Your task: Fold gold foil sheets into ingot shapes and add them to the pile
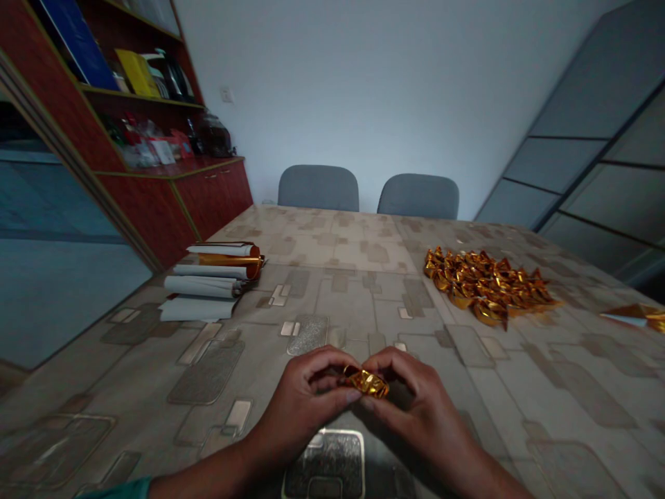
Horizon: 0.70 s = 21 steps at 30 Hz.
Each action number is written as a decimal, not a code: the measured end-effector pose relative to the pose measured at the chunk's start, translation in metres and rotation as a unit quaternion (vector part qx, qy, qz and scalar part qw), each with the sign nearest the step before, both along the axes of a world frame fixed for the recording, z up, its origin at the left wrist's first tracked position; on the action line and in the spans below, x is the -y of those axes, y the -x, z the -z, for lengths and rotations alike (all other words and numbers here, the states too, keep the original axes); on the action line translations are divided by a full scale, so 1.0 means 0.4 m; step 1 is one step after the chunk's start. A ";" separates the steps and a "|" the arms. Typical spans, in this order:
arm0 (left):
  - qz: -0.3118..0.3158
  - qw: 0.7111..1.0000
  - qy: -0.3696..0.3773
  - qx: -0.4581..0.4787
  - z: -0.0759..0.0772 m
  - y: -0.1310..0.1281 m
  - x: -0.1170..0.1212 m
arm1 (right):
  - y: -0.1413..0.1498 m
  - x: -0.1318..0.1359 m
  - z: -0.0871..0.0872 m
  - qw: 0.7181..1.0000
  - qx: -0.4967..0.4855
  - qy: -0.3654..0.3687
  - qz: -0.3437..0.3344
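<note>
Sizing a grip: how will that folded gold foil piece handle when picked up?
Likely very light and easily dented: the folded gold foil piece looks like thin creased sheet. Its shiny surface may be slippery; angular folds should resist rolling.

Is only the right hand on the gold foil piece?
No, the left hand and the right hand both pinch the crumpled gold foil piece between their fingers.

The person is wearing a teal sleeve (117, 489) — only its end is showing, on the left forearm (208, 479) — while the left hand (304, 395) and right hand (420, 409) are showing bare.
</note>
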<state>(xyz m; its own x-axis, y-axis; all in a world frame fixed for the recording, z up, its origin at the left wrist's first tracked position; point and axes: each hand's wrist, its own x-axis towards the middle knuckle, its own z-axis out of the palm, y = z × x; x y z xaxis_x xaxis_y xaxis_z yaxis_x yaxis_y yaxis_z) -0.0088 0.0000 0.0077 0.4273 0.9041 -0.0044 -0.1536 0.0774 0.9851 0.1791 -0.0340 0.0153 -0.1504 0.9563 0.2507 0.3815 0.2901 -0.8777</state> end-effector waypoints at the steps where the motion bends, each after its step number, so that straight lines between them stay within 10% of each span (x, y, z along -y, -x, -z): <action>1: 0.001 1.000 0.008 0.008 0.000 -0.001 0.001 | 0.000 0.000 0.000 1.000 -0.004 0.001 0.002; 21: -0.004 0.984 -0.149 -0.095 -0.013 -0.003 0.003 | 0.005 0.009 -0.010 0.982 -0.134 0.134 -0.024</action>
<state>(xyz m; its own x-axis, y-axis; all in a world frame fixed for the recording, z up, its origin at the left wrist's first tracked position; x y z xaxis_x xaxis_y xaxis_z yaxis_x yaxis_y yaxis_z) -0.0074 -0.0013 0.0131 0.4373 0.8807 0.1823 0.0364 -0.2198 0.9749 0.1769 -0.0375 0.0192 -0.1609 0.9866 0.0284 0.1186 0.0479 -0.9918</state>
